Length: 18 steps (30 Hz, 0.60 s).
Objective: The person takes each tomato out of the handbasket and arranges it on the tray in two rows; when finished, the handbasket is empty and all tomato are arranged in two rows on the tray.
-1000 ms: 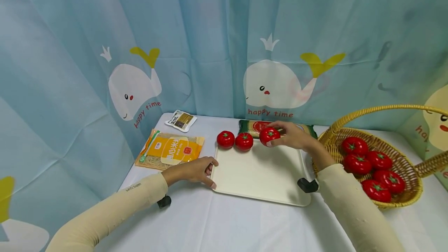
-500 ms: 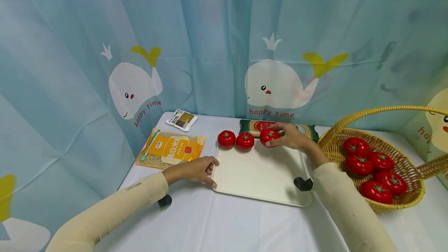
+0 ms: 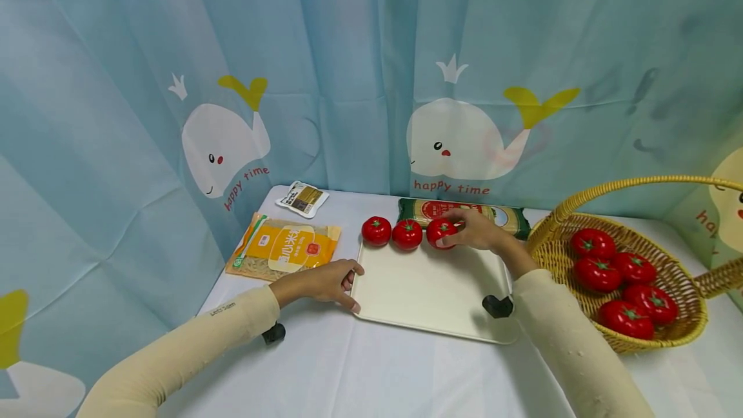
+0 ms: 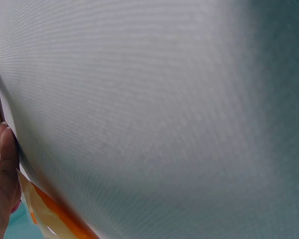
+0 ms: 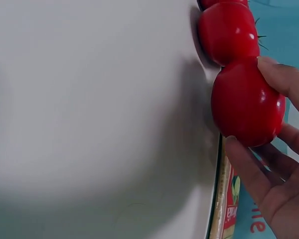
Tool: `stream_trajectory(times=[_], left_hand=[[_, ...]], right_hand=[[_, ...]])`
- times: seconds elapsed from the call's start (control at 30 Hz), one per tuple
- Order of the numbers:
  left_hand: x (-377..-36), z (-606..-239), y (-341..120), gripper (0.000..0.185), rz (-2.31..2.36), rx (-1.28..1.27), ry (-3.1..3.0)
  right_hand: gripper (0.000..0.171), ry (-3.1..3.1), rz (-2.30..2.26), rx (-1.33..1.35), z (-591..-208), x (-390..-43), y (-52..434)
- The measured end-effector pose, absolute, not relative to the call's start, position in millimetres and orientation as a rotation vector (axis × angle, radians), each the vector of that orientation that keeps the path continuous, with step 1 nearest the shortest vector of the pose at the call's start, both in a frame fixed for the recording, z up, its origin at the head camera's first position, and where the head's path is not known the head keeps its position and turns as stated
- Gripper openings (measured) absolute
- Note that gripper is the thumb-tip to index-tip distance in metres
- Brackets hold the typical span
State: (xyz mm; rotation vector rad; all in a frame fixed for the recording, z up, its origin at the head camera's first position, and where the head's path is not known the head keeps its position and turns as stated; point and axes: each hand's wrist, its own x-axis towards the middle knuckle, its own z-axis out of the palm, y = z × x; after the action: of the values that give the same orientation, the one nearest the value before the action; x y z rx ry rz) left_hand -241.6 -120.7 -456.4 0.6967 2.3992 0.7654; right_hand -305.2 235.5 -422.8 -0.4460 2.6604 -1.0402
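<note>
Right hand (image 3: 478,231) closed round a glossy red plastic tomato (image 3: 439,232), set at the far edge of the cream rectangular tray (image 3: 429,289) beside two more red tomatoes (image 3: 392,232). Left hand (image 3: 322,282), fingers relaxed, steadying the tray's near-left corner. Placing step judged nearly done; next, release, then another from the woven wicker basket (image 3: 667,334).

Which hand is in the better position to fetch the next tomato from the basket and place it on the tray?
Probably the right hand. It holds the third tomato at the tray far edge, and the basket lies on its side. The left hand rests at the tray's left edge, away from the basket.
</note>
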Motion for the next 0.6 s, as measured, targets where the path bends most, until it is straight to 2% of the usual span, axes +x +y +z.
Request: stream_trajectory(times=[0.6], left_hand=[[-240.6, -454.9, -120.9, 0.068, 0.779, 0.695, 2.397]], right_hand=[[0.063, 2.620, -1.046, -0.407, -431.3, -304.9, 232.7]])
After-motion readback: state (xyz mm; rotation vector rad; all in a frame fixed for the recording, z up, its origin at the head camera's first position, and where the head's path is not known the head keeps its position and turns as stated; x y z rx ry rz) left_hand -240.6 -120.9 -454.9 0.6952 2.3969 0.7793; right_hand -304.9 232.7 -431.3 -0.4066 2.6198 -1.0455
